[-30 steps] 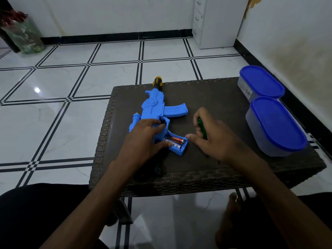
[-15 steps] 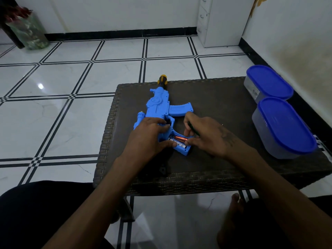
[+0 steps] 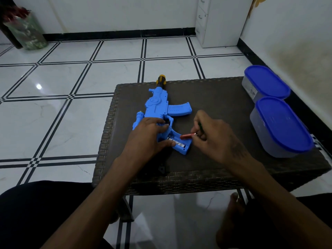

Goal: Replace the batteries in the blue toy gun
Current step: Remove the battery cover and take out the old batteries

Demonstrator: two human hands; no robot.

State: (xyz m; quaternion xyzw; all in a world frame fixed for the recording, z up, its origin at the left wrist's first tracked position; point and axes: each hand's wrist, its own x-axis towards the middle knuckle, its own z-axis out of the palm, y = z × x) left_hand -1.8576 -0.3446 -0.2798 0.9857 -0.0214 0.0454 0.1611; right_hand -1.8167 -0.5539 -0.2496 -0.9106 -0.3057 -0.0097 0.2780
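The blue toy gun lies on its side on the dark wicker table, its yellow-and-black muzzle pointing away from me. Its grip end is nearest me with the battery compartment uncovered, and a battery with a white label rests inside. My left hand presses down on the gun's body just left of the compartment. My right hand pinches the end of a red battery, which is tilted up out of the compartment. A green tool is also tucked in the right hand's fingers.
Two tubs with blue lids stand at the table's right side, close to the wall. A small dark piece lies near the table's front edge. A white drawer unit stands on the tiled floor behind.
My right hand reached to the compartment, took the red battery by its end and lifted it partly out. My left hand stayed on the gun.
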